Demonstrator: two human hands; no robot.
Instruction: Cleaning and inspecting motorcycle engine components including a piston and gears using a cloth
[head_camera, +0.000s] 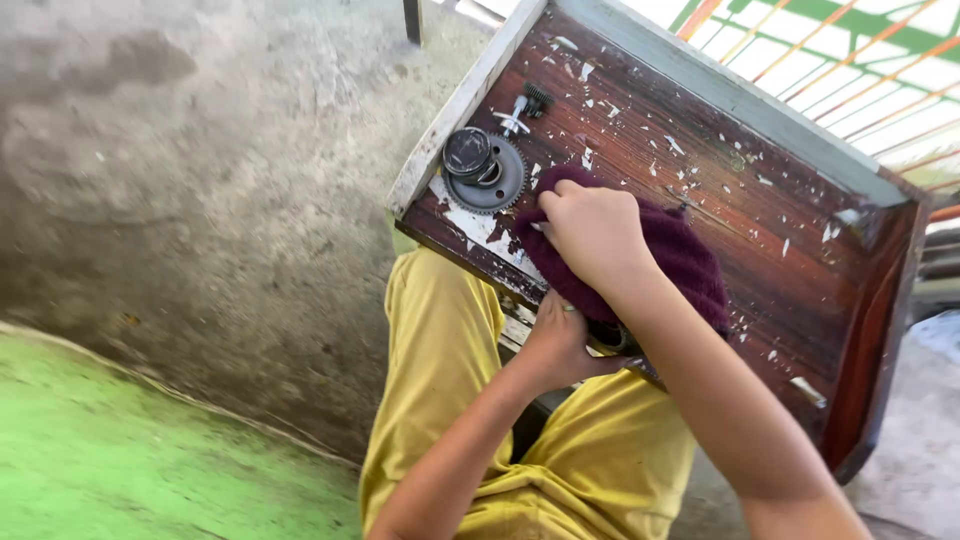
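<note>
Right hand (592, 232) presses a bunched maroon cloth (680, 258) onto the worn wooden tabletop (760, 200), fingers closed on it, while the left hand (558, 345) grips a dark metal part (612, 337) at the table's edge, apparently mid-wipe, beside a gear (487, 175).

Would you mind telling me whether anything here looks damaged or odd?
The wooden table is damaged: its dark red finish is flaking everywhere, baring pale wood beside the gear. Nothing looks spilled.
</note>
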